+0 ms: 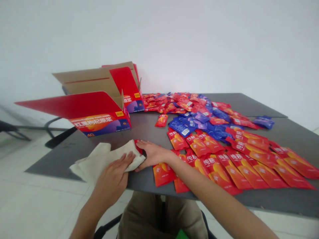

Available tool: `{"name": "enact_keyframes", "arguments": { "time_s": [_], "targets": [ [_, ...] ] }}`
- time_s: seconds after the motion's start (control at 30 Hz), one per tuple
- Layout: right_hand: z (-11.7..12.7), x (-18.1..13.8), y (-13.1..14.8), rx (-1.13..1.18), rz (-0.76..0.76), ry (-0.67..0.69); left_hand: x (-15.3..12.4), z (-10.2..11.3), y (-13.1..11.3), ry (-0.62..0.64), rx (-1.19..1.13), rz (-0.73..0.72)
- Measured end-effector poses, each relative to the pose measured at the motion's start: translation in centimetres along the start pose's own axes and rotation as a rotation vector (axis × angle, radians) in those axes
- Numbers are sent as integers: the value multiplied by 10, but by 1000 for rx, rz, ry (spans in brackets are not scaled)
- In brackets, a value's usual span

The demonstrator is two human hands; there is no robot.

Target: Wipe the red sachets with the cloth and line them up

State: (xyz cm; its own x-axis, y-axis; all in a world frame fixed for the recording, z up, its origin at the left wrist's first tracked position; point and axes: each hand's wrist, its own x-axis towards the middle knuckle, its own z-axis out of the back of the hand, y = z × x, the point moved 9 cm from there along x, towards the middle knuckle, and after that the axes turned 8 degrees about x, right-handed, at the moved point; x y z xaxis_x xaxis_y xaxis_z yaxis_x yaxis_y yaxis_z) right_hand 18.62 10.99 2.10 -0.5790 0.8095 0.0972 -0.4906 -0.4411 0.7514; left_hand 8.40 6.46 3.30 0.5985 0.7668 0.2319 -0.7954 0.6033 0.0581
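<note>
A white cloth lies folded near the table's front left edge, partly hanging past it. My left hand presses on the cloth, fingers bent over its near end. A red pouch shows only as a small strip beneath the cloth's right end; the rest is covered. At that same end, my right hand grips the pouch's edge between thumb and fingers. Right of my hands, red pouches with an orange fruit print lie overlapping in rows, and my right forearm reaches over them.
Two open red cardboard boxes, a near one and a farther one, stand at the left with flaps raised. Red and blue pouches are heaped at the back of the grey table. A single red pouch lies apart near the boxes.
</note>
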Motion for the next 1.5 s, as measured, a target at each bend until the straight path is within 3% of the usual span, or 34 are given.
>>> {"name": "enact_keyframes", "arguments": {
  "time_s": [0.2, 0.43, 0.63, 0.87, 1.1, 1.33, 1.5],
  "targets": [
    [3, -1, 4, 46, 22, -15, 29, -5, 5, 50, 7, 43],
    [1, 0, -2, 61, -14, -29, -2, 0, 0, -13, -5, 0],
    [4, 0, 5, 70, 32, -28, 32, -4, 4, 64, 37, 51],
    [2, 0, 1, 64, -13, -16, -1, 0, 0, -13, 20, 6],
    [4, -1, 5, 82, 38, -29, 30, -5, 4, 68, 41, 57],
    [2, 0, 1, 57, -6, -13, 1, 2, 0, -4, -21, 13],
    [4, -1, 6, 61, 58, -29, 29, -3, 6, 69, 1, 50]
  ]
}}
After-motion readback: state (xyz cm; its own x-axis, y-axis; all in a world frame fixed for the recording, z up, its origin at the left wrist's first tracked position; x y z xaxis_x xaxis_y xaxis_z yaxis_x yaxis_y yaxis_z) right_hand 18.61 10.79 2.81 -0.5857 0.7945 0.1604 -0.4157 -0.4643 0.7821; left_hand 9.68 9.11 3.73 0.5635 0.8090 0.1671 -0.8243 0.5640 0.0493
